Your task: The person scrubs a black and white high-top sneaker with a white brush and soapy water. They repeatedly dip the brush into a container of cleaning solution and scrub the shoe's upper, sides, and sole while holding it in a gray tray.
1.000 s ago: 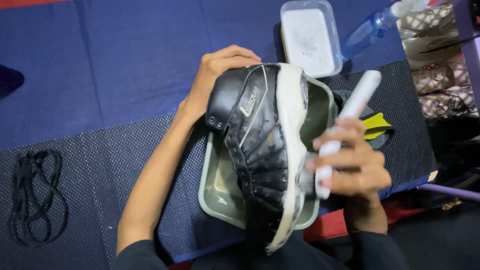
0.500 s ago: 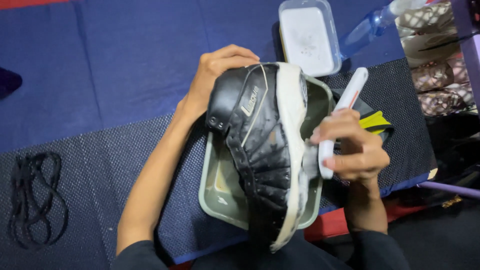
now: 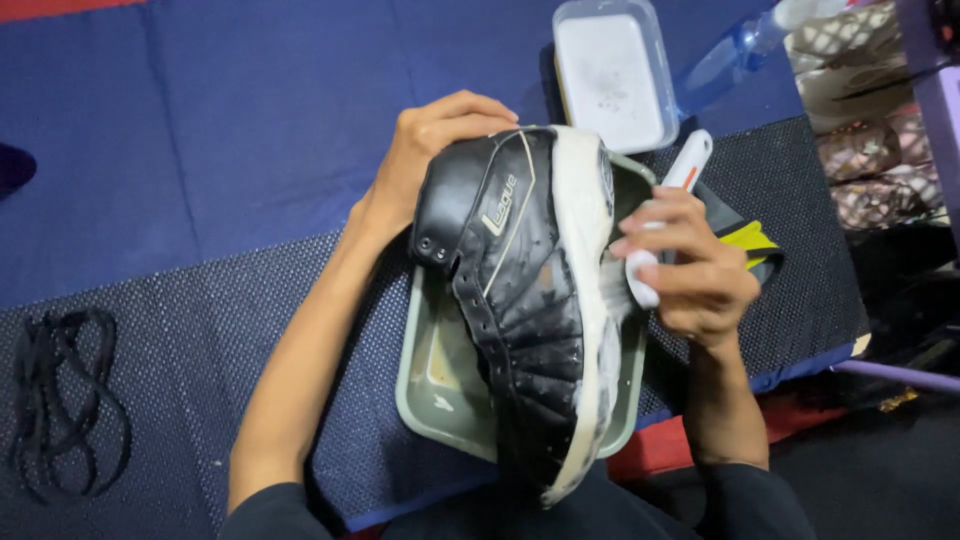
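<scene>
Two hands share the work here. The left hand (image 3: 430, 150) closes its grip around the heel of a black shoe (image 3: 520, 290), turned on its side so that the white sole (image 3: 585, 250) faces the right hand (image 3: 700, 275). That hand is closed around a white brush (image 3: 672, 205), its head against the sole edge. The shoe hangs over a grey-green tray (image 3: 430, 400) (probably to catch drips), which lies on a dark mat (image 3: 200, 330) on the floor. A white tub (image 3: 612, 75) stands near the mat's far edge, black laces (image 3: 60, 400) at its left edge.
</scene>
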